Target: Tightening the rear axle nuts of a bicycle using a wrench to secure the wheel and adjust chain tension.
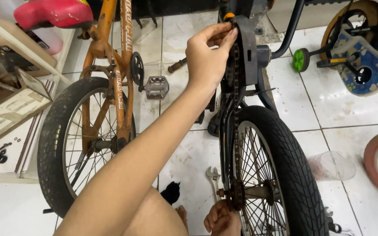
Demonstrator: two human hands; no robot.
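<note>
Fingertips of left hand [206, 54] pinching rusty chain [235, 94] at chainring, twelve o'clock; right hand [221, 218] curled near rear sprocket [236, 195], six o'clock, grip unclear. Risk: pinched fingers should black wheel [270, 175] turn.

Open white floor [184, 161] between orange bike [110, 87] and black wheel [276, 175], narrowed by pedal [156, 87] and wrench [213, 177]. Right of black wheel, free tile up to plastic cup [331, 166] and small bike [355, 57]. Blocked along left edge by shelf [9, 109].
</note>
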